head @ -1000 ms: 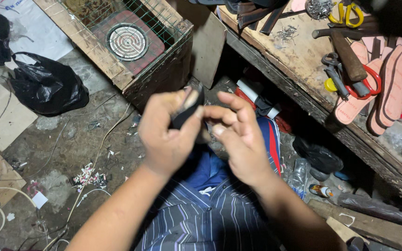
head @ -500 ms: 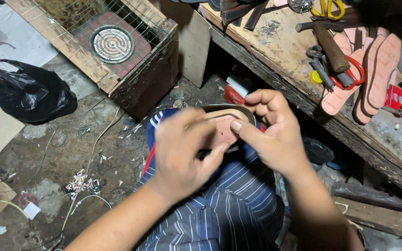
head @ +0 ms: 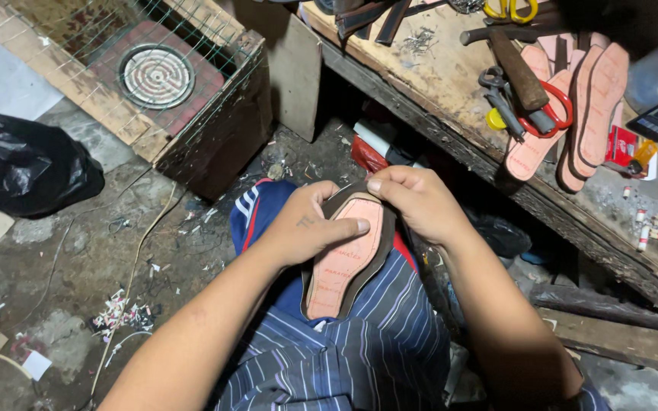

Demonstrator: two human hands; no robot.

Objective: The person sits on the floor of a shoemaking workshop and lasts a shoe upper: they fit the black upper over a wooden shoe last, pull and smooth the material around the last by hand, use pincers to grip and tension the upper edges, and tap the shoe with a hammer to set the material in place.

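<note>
So you've got the shoe sole (head: 344, 259) lying on your lap, pink insole face up with a dark brown edge around it; your left hand (head: 306, 228) is curled over its left side, thumb pressed flat across the pink part; your right hand (head: 416, 202) is pinching the dark edge at the top end, fingers closed on it; up on the wooden bench (head: 436, 68) there's a hammer (head: 519, 72), red-handled scissors (head: 546, 114) and more pink insoles (head: 595, 106); black plastic bag (head: 20, 167) sits on the floor off left.

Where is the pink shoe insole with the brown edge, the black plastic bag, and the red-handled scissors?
pink shoe insole with the brown edge (head: 342, 262), head view, middle of its pink face.
black plastic bag (head: 24, 169), head view, its crinkled middle.
red-handled scissors (head: 556, 106), head view, red handle loop.
</note>
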